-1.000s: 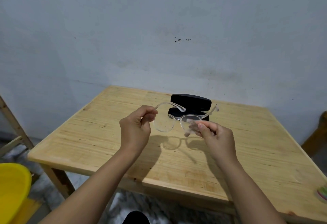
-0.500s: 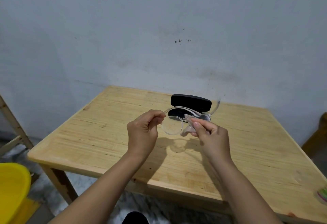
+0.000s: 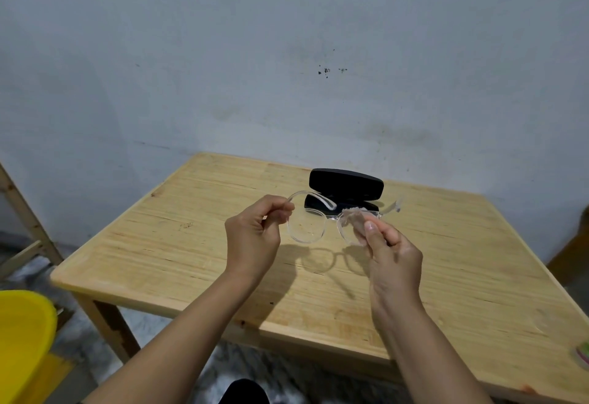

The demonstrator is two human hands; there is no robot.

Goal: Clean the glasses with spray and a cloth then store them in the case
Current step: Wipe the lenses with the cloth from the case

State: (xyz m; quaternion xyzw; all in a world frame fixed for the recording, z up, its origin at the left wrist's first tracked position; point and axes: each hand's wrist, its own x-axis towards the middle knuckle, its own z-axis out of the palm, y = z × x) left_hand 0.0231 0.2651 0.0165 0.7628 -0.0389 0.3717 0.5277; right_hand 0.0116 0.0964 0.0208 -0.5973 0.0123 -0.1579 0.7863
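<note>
Clear-framed glasses (image 3: 307, 226) hang in the air above the wooden table (image 3: 178, 244), temples unfolded. My left hand (image 3: 255, 238) pinches the frame at its left hinge. My right hand (image 3: 387, 252) presses a small pale cloth (image 3: 353, 222) against the right lens, thumb on the near side. Behind the glasses a black case (image 3: 346, 182) lies open on the table, lid upright. No spray bottle is in view.
A grey wall rises just behind the table. A yellow plastic seat (image 3: 24, 336) and a wooden frame (image 3: 22, 212) stand at the left. A small green and pink object (image 3: 583, 354) sits at the table's right edge.
The glasses swung away from me and then back to face me. My right hand kept rubbing the cloth over the right lens. My left hand shifted slightly right.
</note>
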